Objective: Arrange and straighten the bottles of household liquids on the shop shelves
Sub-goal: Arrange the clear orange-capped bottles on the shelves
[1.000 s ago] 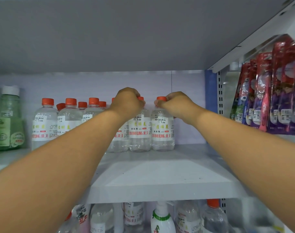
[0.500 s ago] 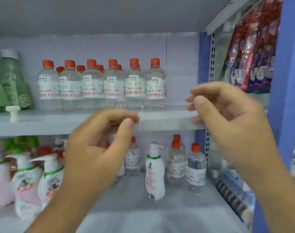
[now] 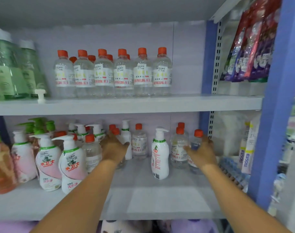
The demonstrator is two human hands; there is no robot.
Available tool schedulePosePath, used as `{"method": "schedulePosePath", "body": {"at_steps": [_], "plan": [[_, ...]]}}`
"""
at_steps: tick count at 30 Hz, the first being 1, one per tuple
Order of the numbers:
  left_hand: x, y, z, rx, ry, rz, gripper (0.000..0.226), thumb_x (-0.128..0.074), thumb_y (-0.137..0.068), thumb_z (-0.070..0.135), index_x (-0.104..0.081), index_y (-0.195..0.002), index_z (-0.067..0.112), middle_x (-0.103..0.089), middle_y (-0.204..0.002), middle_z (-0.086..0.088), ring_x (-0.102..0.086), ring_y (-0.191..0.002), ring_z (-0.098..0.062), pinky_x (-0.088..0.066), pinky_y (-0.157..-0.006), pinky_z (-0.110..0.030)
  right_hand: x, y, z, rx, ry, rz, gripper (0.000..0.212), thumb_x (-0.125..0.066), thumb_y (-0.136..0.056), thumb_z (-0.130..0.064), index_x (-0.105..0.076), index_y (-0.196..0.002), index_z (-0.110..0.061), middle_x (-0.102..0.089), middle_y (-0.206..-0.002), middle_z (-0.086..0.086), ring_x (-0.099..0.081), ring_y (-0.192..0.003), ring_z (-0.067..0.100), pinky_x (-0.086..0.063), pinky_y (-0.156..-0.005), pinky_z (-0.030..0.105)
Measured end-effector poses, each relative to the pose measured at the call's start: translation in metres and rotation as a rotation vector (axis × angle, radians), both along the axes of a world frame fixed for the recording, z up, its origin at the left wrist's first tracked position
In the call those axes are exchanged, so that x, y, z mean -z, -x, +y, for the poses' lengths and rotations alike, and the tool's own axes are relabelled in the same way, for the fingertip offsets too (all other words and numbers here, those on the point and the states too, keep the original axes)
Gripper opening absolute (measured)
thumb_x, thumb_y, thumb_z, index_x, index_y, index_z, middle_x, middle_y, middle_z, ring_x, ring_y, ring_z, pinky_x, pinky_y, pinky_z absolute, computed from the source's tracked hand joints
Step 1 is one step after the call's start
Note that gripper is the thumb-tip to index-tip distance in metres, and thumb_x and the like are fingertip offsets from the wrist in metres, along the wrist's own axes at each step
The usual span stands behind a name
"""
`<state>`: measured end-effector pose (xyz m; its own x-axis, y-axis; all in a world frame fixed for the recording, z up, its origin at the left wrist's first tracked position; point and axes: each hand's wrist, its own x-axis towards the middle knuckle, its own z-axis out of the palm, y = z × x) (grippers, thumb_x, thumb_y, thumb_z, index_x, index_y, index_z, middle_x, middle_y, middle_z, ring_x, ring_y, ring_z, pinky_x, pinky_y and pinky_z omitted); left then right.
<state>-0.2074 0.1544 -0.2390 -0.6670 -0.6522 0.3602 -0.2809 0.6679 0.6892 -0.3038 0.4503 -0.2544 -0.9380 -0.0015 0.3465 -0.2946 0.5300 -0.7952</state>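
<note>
Orange-capped clear bottles [image 3: 113, 73] stand upright in a squared front row on the upper shelf [image 3: 126, 105], labels forward. On the lower shelf [image 3: 143, 195], pump bottles [image 3: 71, 163] crowd the left. The left hand [image 3: 114, 149] curls around a clear bottle [image 3: 117, 137] among them, likely to pull it into line. Right of a lone white pump bottle [image 3: 160, 153], the right hand [image 3: 200, 152] grips an upright end bottle [image 3: 196, 145] beside the blue post [image 3: 278, 105].

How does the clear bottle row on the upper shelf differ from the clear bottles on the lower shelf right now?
The upper-shelf clear bottles stand in a tidy, close row with labels forward; the lower-shelf clear bottles are scattered among white pump bottles. Nothing touches the upper ones; the left hand and right hand each grip a lower one. Both have orange caps.
</note>
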Motion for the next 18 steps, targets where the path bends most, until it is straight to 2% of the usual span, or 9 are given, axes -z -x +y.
{"method": "schedulePosePath", "body": {"at_steps": [3,6,8,10,11,13,15,16,18], "plan": [[-0.002,0.005,-0.008,-0.079,0.145,-0.151,0.094,-0.071,-0.094,0.043,-0.019,-0.158,-0.003,-0.036,-0.160,-0.022,-0.039,-0.144,-0.039,-0.035,-0.118,-0.043,0.003,0.003,0.007,-0.012,-0.068,-0.003,0.073,-0.078,-0.084,-0.040,-0.038,-0.142,-0.019,-0.049,-0.132,0.018,-0.060,-0.115,0.042,-0.051,-0.091,0.045],[-0.013,0.000,-0.004,-0.045,0.157,-0.125,0.079,-0.072,-0.091,0.040,-0.037,-0.151,0.002,-0.046,-0.148,-0.024,-0.052,-0.131,-0.039,-0.046,-0.106,-0.043,-0.002,-0.005,0.013,-0.061,-0.038,0.010,0.064,-0.081,-0.080,-0.032,-0.047,-0.134,-0.024,-0.060,-0.125,0.007,-0.065,-0.111,0.031,-0.054,-0.091,0.039],[-0.011,-0.016,0.007,0.025,0.109,-0.082,0.065,-0.075,-0.087,0.044,-0.052,-0.140,0.012,-0.055,-0.135,-0.019,-0.060,-0.116,-0.038,-0.053,-0.093,-0.038,0.001,-0.022,0.017,-0.149,0.019,0.027,0.055,-0.083,-0.078,-0.029,-0.049,-0.121,-0.037,-0.064,-0.115,-0.005,-0.067,-0.103,0.019,-0.056,-0.083,0.035],[0.000,-0.038,0.022,0.115,0.058,-0.042,0.062,-0.076,-0.083,0.050,-0.058,-0.137,0.025,-0.053,-0.139,-0.010,-0.058,-0.120,-0.031,-0.049,-0.091,-0.032,0.005,-0.045,0.025,-0.269,0.046,0.006,0.061,-0.086,-0.076,-0.036,-0.041,-0.112,-0.058,-0.065,-0.110,-0.019,-0.065,-0.095,0.002,-0.052,-0.072,0.024],[0.007,-0.052,0.029,0.166,0.012,0.012,0.065,-0.077,-0.081,0.053,-0.056,-0.139,0.032,-0.050,-0.144,-0.005,-0.056,-0.122,-0.028,-0.049,-0.093,-0.033,0.005,-0.056,0.029,-0.324,0.073,-0.014,0.064,-0.086,-0.075,-0.040,-0.040,-0.112,-0.064,-0.066,-0.109,-0.021,-0.064,-0.094,-0.004,-0.051,-0.071,0.020],[0.021,-0.078,0.046,0.255,-0.059,0.144,0.075,-0.077,-0.076,0.059,-0.048,-0.144,0.043,-0.051,-0.141,0.009,-0.060,-0.116,-0.019,-0.054,-0.095,-0.037,0.009,-0.074,0.034,-0.403,0.130,-0.043,0.071,-0.088,-0.071,-0.044,-0.042,-0.124,-0.057,-0.067,-0.116,-0.021,-0.065,-0.097,-0.008,-0.050,-0.072,0.012],[0.032,-0.097,0.062,0.344,-0.130,0.209,0.081,-0.083,-0.075,0.054,-0.041,-0.144,0.050,-0.058,-0.128,0.029,-0.062,-0.109,0.001,-0.054,-0.091,-0.022,0.010,-0.089,0.033,-0.437,0.124,-0.035,0.084,-0.090,-0.065,-0.048,-0.044,-0.136,-0.047,-0.061,-0.124,-0.022,-0.062,-0.104,-0.008,-0.048,-0.077,0.010],[0.036,-0.102,0.067,0.364,-0.165,0.225,0.082,-0.088,-0.073,0.048,-0.040,-0.140,0.051,-0.061,-0.123,0.032,-0.063,-0.108,0.006,-0.051,-0.087,-0.014,0.010,-0.095,0.032,-0.441,0.116,-0.024,0.088,-0.091,-0.063,-0.049,-0.045,-0.138,-0.044,-0.061,-0.123,-0.025,-0.061,-0.105,-0.009,-0.047,-0.078,0.010],[0.037,-0.109,0.078,0.353,-0.229,0.242,0.078,-0.092,-0.071,0.041,-0.043,-0.131,0.049,-0.066,-0.118,0.025,-0.064,-0.104,0.009,-0.048,-0.082,-0.012,0.007,-0.103,0.029,-0.460,0.113,0.004,0.075,-0.093,-0.062,-0.042,-0.053,-0.125,-0.047,-0.067,-0.108,-0.031,-0.064,-0.097,-0.014,-0.048,-0.071,0.004]]}}
